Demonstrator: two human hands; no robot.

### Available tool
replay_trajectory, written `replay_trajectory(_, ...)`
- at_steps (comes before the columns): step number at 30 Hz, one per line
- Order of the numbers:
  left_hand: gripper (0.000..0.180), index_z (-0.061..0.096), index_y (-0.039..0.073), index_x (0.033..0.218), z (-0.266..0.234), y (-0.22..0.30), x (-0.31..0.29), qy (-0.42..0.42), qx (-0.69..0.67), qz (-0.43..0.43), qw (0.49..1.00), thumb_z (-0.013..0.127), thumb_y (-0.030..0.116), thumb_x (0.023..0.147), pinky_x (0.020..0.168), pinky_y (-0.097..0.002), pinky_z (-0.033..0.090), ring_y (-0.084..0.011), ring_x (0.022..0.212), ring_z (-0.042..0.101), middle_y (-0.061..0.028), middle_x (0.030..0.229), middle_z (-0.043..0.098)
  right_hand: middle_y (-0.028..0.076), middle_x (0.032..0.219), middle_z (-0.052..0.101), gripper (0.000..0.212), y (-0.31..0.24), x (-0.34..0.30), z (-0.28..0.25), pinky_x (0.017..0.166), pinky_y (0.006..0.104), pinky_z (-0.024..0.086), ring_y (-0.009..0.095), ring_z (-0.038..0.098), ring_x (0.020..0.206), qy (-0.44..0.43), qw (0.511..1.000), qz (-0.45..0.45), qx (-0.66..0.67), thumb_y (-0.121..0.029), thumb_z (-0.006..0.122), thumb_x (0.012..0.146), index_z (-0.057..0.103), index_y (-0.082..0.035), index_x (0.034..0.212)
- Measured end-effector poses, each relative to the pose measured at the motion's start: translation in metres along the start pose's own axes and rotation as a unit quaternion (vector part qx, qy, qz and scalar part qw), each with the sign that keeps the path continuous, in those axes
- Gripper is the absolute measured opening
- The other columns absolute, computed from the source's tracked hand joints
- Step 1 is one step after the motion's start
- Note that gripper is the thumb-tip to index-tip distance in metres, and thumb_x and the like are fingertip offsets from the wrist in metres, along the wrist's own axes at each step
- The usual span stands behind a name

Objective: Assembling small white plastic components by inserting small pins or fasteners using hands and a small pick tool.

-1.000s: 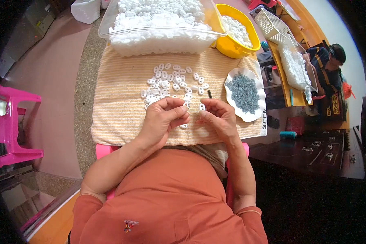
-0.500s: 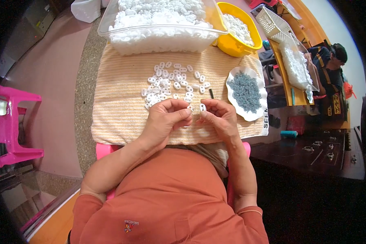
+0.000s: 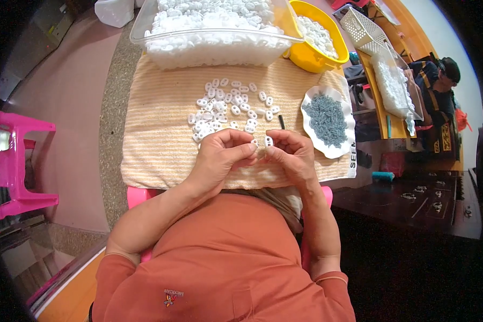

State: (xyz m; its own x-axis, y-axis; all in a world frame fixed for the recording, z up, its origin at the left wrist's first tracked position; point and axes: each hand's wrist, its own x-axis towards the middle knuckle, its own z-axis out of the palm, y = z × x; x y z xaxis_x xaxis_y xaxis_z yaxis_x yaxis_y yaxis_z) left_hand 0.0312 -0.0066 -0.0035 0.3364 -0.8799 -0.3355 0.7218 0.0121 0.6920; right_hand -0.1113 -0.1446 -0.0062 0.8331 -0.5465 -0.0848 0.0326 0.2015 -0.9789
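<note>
Close together over the near part of the towel, both hands are pinched. My left hand (image 3: 220,156) grips a small white oval plastic piece (image 3: 255,143) between thumb and index finger, mostly covered by the fingertips. In my right hand (image 3: 293,156) is another white oval piece (image 3: 268,141) with holes, held upright. Just beyond the fingers lies a loose pile of white two-hole oval pieces (image 3: 220,104). A short black rod (image 3: 282,122) rests on the towel beyond my right hand. To the right, a white scalloped dish (image 3: 342,152) holds many small grey-blue pieces (image 3: 327,121).
A striped towel (image 3: 161,118) covers the work surface. At its far side stand a clear bin (image 3: 220,36) heaped with white pieces and a yellow basin (image 3: 306,61). A pink stool (image 3: 29,166) stands left. Another person (image 3: 432,80) sits at the right by a second bin (image 3: 394,86).
Both hands keep their pinches and have come slightly closer together, the two white pieces now nearer each other. The whole view has shifted a little.
</note>
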Motion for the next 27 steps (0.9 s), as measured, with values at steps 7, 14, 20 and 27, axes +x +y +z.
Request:
replay_trajectory(7,0.014,0.061,0.001,0.098,0.001,0.002,-0.001,-0.007,0.004,-0.003,1.000,0.067,0.004,0.086,0.072,-0.0260,0.056,-0.0125,0.076,0.065,-0.0064,0.086,0.066,0.011,0.093,0.067,0.031,0.003,0.000,-0.003,0.071,0.0273,0.056,0.015,0.066,0.078,-0.013,1.000,0.003,-0.002,0.003,0.067,0.084,0.060,0.005,0.114)
replay_trajectory(14,0.014,0.062,0.001,0.097,0.002,0.001,-0.001,-0.006,0.002,-0.004,1.000,0.067,0.003,0.085,0.072,-0.0257,0.056,-0.0120,0.076,0.064,-0.0063,0.086,0.066,0.012,0.095,0.068,0.031,0.002,-0.001,0.000,0.074,0.0280,0.056,0.017,0.067,0.083,-0.020,1.000,0.022,0.010,0.004,0.066,0.084,0.059,0.006,0.115)
replay_trajectory(20,0.014,0.062,0.000,0.097,0.001,-0.002,0.001,-0.014,0.008,0.009,1.000,0.067,0.004,0.085,0.072,-0.0261,0.056,-0.0124,0.075,0.064,-0.0073,0.085,0.066,0.013,0.096,0.068,0.031,0.000,-0.002,0.004,0.076,0.0288,0.056,0.018,0.067,0.085,-0.025,0.999,0.025,0.016,0.006,0.065,0.085,0.059,0.006,0.115)
replay_trajectory(27,0.015,0.062,-0.001,0.098,0.001,-0.003,0.001,-0.018,0.021,0.012,1.000,0.067,0.005,0.085,0.071,-0.0259,0.055,-0.0127,0.075,0.064,-0.0078,0.084,0.066,0.014,0.096,0.068,0.031,-0.003,-0.002,0.007,0.075,0.0291,0.056,0.019,0.068,0.084,-0.031,0.999,0.022,0.034,0.006,0.066,0.084,0.060,0.005,0.114)
